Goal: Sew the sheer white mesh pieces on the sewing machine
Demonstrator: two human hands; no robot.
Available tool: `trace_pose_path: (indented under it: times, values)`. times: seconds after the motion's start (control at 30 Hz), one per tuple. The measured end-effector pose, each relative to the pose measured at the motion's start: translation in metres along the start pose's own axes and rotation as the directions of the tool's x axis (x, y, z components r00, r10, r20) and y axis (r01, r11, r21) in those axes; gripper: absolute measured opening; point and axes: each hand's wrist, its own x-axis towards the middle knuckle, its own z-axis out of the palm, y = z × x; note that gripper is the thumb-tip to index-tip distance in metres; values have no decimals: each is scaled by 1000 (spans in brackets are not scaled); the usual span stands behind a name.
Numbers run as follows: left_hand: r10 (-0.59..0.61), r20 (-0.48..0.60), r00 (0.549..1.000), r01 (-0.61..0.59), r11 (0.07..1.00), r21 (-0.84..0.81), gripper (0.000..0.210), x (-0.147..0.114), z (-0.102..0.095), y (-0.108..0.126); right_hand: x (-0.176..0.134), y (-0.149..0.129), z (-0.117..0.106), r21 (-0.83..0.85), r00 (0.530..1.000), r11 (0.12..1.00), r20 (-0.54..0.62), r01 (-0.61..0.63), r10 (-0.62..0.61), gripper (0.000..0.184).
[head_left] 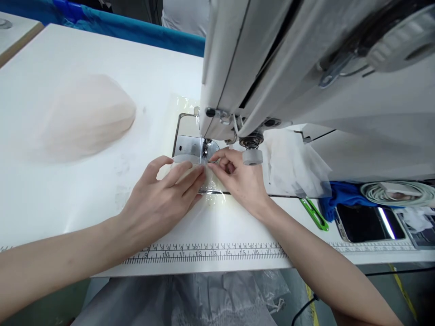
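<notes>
On the sewing machine bed, my left hand (pixel 170 190) lies with its fingers spread out, the fingertips resting on a thin piece of sheer fabric (pixel 186 158) just before the metal needle plate (pixel 190 144). Close to its right, my right hand (pixel 239 179) is closed in a pinch between thumb and forefinger on what looks like the edge of this sheer fabric. The pinch is right in front of the presser foot (pixel 205 148). Much of the fabric is hidden under my fingers. Overhead stands the white sewing machine head (pixel 244 68).
A sheer pale cup-shaped piece (pixel 91 117) lies on the white table (pixel 163 68) at left. Crumpled white fabric (pixel 288 158) sits right of the needle. Further right are green thread snips (pixel 314 213), a phone (pixel 370 222), blue cloth (pixel 343 195) and coiled cord (pixel 397 192). A ruler strip (pixel 204 253) runs along the front edge.
</notes>
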Motion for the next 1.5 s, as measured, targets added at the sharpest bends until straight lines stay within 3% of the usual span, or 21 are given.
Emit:
trace_pose_path:
  times: [0.13, 0.27, 0.53, 0.77, 0.9, 1.1, 1.27, 1.5]
  values:
    - [-23, -28, 999, 21, 999, -38, 27, 3, 4, -7, -10, -2, -6, -224, 958, 936, -27, 273, -286, 27]
    - [-43, -38, 998, 40, 996, -76, 28, 5, 9, -11, -17, -4, -8, -415, 922, 832, 44, 368, -385, 32]
    - [-68, -21, 997, 64, 984, -168, 30, 7, 17, -17, -15, -4, -8, -486, 906, 783, 49, 389, -420, 29]
    - [-118, 62, 991, 129, 964, -231, 31, 10, 16, -17, -14, -2, -8, -489, 920, 788, 87, 375, -383, 32]
    - [-99, 15, 995, 100, 972, -213, 29, 9, 15, -15, -14, -2, -8, -516, 915, 768, 88, 379, -393, 31]
    - [-131, 59, 990, 141, 966, -215, 30, 12, 10, -12, -14, -3, -9, -516, 915, 765, 100, 384, -392, 30]
    - [-118, -19, 993, 112, 974, -197, 27, 12, 15, -15, -13, -3, -9, -532, 911, 755, 85, 383, -403, 28]
    - [-164, 75, 984, 174, 972, -160, 30, 13, 14, -13, -10, -3, -9, -543, 916, 752, 85, 373, -393, 28]
